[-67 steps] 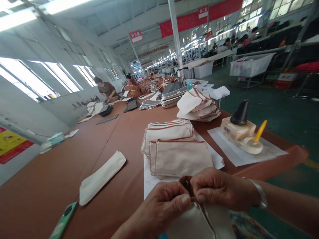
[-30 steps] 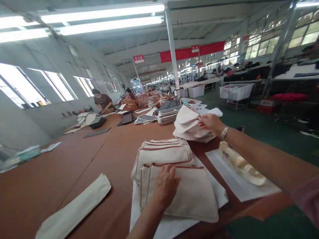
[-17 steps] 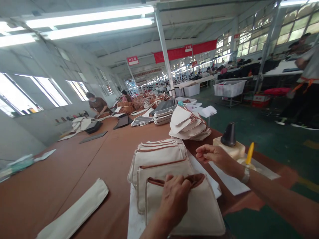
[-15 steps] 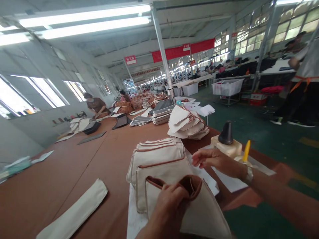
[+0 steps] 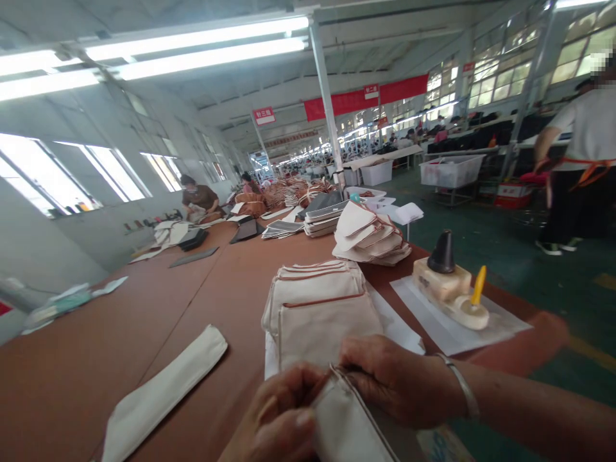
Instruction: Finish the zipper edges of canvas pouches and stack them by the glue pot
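The person's left hand (image 5: 274,410) and right hand (image 5: 392,378) sit close together at the bottom of the view, both curled and closed, pinching between them the top corner of a cream canvas pouch with brown piped edges (image 5: 349,420). The pouch's long axis slants from that corner down and rightward out of the frame, toward the person, and its lower end is cut off, so its full shape is hidden. The left hand is on the near-left face and the right hand lies along the far side. Just beyond the hands, a stack of similar cream canvas pouches (image 5: 322,321) rests on a white paper sheet (image 5: 397,337) on a long brown surface (image 5: 144,321). A flat cream canvas strip (image 5: 163,391) lies to the left, with bare brown surface around it, while a black cone-shaped form on a cream block (image 5: 441,269) stands well to the right.
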A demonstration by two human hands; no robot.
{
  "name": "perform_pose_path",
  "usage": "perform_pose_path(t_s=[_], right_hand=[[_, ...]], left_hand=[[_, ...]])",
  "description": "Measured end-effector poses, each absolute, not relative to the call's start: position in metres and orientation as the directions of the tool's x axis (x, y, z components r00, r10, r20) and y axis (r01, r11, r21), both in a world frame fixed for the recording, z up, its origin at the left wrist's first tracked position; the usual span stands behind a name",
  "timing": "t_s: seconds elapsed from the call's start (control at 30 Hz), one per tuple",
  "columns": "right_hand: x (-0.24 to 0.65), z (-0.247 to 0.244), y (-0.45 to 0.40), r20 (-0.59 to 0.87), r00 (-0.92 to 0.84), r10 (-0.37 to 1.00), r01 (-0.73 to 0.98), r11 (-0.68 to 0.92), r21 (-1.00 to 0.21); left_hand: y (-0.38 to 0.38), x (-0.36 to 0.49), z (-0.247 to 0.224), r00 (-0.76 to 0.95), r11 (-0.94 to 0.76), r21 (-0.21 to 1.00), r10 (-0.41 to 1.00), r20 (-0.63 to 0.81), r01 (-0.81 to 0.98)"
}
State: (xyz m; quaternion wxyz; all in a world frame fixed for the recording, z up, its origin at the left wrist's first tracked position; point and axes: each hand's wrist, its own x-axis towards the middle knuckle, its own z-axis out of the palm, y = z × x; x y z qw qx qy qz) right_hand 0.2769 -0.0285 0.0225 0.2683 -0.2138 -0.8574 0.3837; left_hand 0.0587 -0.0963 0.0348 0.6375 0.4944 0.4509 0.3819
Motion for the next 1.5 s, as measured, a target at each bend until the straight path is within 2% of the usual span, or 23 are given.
perform_pose_path(t_s=[0.1, 0.23, 0.37, 0.53, 0.67, 0.83, 0.97, 1.1, 1.2, 1.27, 1.4, 1.5], right_hand=[[0.274, 0.032, -0.036, 0.313, -0.725, 0.614, 0.213, 0.631, -0.746], [0.273, 0.034, -0.039, 0.216, -0.737, 0.641, 0.204, 0.515, -0.832], [0.276, 0.025, -0.036, 0.146, -0.749, 0.646, 0.162, 0.392, -0.905], [0.277, 0.013, -0.035, 0.091, -0.757, 0.647, 0.126, 0.281, -0.951], [0.275, 0.009, -0.037, 0.019, -0.755, 0.655, 0.156, 0.208, -0.965], [0.275, -0.003, -0.035, -0.058, -0.739, 0.671, 0.049, -0.032, -0.998], [0.277, -0.015, -0.034, -0.050, -0.674, 0.737, 0.073, -0.001, -0.997], [0.277, -0.019, -0.036, -0.034, -0.616, 0.787, 0.168, 0.089, -0.982], [0.276, -0.018, -0.037, -0.042, -0.602, 0.797, 0.216, 0.112, -0.970], [0.275, -0.018, -0.037, -0.053, -0.605, 0.795, 0.233, 0.112, -0.966], [0.274, -0.022, -0.037, -0.053, -0.602, 0.797, 0.252, 0.127, -0.959], [0.276, -0.029, -0.036, -0.058, -0.597, 0.800, 0.276, 0.137, -0.951]], left_hand=[[-0.088, 0.063, 0.038, 0.341, 0.246, 0.969, 0.913, -0.223, -0.024], [-0.083, 0.062, 0.030, 0.422, 0.215, 0.977, 0.885, -0.197, 0.005], [-0.086, 0.061, 0.017, 0.397, 0.306, 0.952, 0.872, -0.285, 0.011], [-0.091, 0.070, 0.015, 0.349, 0.297, 0.945, 0.878, -0.327, 0.137], [-0.089, 0.079, 0.017, 0.321, 0.271, 0.947, 0.894, -0.313, 0.171], [-0.088, 0.087, 0.010, 0.260, 0.201, 0.942, 0.927, -0.271, 0.268], [-0.086, 0.090, 0.006, 0.229, 0.045, 0.894, 0.960, -0.162, 0.445], [-0.082, 0.089, 0.004, 0.320, -0.231, 0.733, 0.947, 0.019, 0.640], [-0.079, 0.088, 0.002, 0.344, -0.310, 0.666, 0.935, 0.085, 0.679], [-0.076, 0.087, 0.000, 0.320, -0.253, 0.728, 0.946, 0.049, 0.637], [-0.072, 0.084, -0.009, 0.293, -0.010, 0.912, 0.948, -0.121, 0.410], [-0.072, 0.081, -0.020, 0.310, 0.102, 0.951, 0.930, -0.196, 0.293]])
